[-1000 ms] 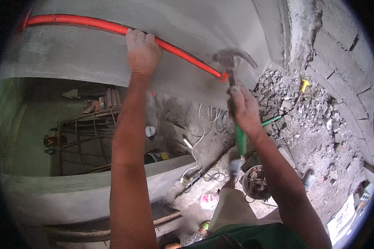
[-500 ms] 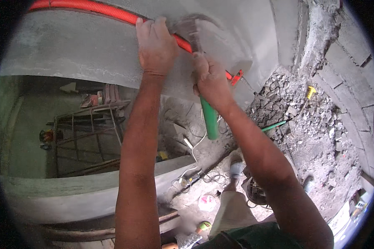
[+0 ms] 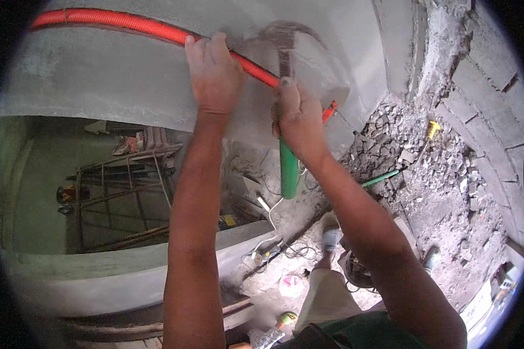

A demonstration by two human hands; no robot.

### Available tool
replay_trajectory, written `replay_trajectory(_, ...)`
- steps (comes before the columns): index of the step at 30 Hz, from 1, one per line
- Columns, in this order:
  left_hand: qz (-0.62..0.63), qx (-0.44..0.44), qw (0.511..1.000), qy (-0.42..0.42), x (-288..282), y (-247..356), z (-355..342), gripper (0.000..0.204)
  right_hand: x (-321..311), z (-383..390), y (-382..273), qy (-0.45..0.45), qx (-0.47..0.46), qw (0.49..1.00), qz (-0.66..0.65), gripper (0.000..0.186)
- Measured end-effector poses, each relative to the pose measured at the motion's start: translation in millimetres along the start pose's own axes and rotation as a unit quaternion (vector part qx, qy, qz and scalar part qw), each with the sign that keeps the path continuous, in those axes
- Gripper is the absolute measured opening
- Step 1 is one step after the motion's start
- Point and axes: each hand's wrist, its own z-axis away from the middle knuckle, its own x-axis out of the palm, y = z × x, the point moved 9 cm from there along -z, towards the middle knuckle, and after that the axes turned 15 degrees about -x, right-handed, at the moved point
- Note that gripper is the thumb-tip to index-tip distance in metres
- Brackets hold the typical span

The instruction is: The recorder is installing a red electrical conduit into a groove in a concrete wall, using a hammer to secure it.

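Observation:
My left hand (image 3: 215,75) is wrapped round a red corrugated conduit (image 3: 122,23) that lies in a groove along the grey plastered surface (image 3: 87,70). My right hand (image 3: 297,116) grips a hammer (image 3: 287,174) by its green handle, its blurred dark head raised over the plaster to the right of my left hand, just above the conduit. Whether the head touches anything, I cannot tell. A red clip (image 3: 332,109) shows right of my right hand, where the conduit ends. The stretch of conduit behind my right hand is hidden.
Below is an opening with a metal scaffold (image 3: 122,198). Rubble (image 3: 384,128), a green-handled tool (image 3: 378,178) and a yellow-handled tool (image 3: 434,129) lie on the right beside concrete blocks (image 3: 495,145). Cables (image 3: 297,250) and a bucket (image 3: 355,267) are down by my feet.
Since a second ago, my right hand and the hammer have moved left and up along the conduit, away from its end. My left hand has shifted slightly right and up, still on the conduit.

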Motion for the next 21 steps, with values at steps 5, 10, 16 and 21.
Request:
replay_trajectory(5,-0.008,0.017,1.000,0.009,-0.2,2.6,1.7,0.040,6.4,0.1,-13.3,-0.064,-0.008,0.998,-0.022,0.040)
replay_trajectory(10,-0.013,0.008,1.000,0.004,0.4,0.5,-0.1,0.037,7.4,-0.3,-14.3,-0.105,0.051,0.993,-0.032,0.043)
replay_trajectory(16,-0.012,0.025,0.999,0.029,-1.7,-0.4,0.6,0.035,10.3,-0.2,-10.8,-0.097,0.026,0.994,-0.048,0.043)
replay_trajectory(21,0.004,0.015,1.000,0.022,-2.4,-1.1,2.7,0.036,5.7,-6.2,-15.1,-0.029,-0.061,0.998,0.003,0.041)
